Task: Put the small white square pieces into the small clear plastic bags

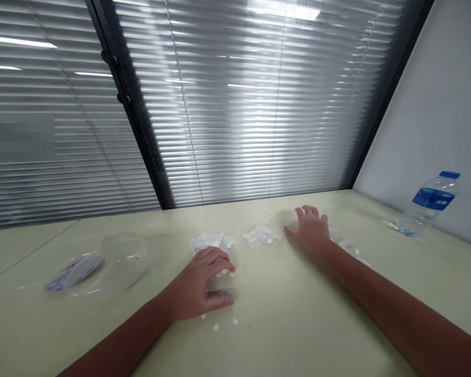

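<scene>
White paper scraps [261, 235] lie in small heaps along your pale green table [290, 335]; your left hand [198, 285] curves over one heap, fencing it in, though you cannot tell if it pinches any; your right hand [310, 230] lies open, empty, just beside another.

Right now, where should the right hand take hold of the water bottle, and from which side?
Wrap the right hand around the water bottle's round body, at the blue label, coming from its left, the side facing that hand. The body is widest there; the neck under the blue cap narrows.
</scene>
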`<state>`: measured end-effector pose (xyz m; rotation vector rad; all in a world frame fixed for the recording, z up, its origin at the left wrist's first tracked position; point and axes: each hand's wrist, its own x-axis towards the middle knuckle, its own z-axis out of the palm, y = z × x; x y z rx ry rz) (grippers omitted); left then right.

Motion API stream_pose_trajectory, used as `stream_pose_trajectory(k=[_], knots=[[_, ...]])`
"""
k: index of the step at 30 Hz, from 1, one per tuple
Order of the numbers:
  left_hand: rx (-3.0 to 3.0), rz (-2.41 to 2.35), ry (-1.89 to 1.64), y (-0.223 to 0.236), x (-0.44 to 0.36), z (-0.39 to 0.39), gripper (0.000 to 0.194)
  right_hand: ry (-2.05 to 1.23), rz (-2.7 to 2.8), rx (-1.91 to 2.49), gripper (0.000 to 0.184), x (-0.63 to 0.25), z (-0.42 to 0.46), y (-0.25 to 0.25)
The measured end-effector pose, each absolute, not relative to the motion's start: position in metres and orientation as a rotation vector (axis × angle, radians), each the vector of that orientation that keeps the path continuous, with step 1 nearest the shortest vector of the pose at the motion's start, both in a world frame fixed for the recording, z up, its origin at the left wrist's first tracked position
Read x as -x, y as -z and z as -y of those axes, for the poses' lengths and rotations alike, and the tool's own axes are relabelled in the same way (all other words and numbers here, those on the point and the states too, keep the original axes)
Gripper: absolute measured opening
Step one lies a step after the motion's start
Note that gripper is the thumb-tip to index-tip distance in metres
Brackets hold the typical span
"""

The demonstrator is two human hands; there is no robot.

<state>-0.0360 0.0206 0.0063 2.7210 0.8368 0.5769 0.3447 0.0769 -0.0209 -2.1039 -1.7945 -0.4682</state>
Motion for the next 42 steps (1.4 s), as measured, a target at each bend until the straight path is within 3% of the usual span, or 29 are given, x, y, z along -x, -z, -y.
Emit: stream_pose_trajectory(k=[6,17,22,29,32,36,42], knots=[[-2.746,-0.878,-0.634,-0.006,0.034,-0.022,0.022,0.023,1.856,2.521,0.076,-0.405,-0.079,-0.008],[-2.742,-0.936,-0.606,-0.002,0.036,-0.027,0.014,-0.079,1.785,2.489,0.041,-0.42,-0.085,-0.008],[-2.749,-0.94,-0.609,-0.003,0.035,-0.026,0.013,0.131,1.728,2.328,0.026,-0.408,-0.083,-0.005],[-2.733,-0.929,-0.615,0.001,0.036,-0.027,0.012,0.525,1.778,1.858,0.032,-0.367,-0.077,-0.013],[-2.72,-0.93,-0.62,0.001,0.036,-0.026,0.011,0.602,1.75,1.898,0.042,-0.374,-0.081,0.0],[-2.711,-0.926,-0.634,0.001,0.036,-0.025,0.01,0.373,1.68,2.297,0.064,-0.399,-0.089,0.03],[-2.703,-0.927,-0.635,0.002,0.035,-0.025,0.01,0.214,1.771,2.28,0.059,-0.41,-0.098,0.051]])
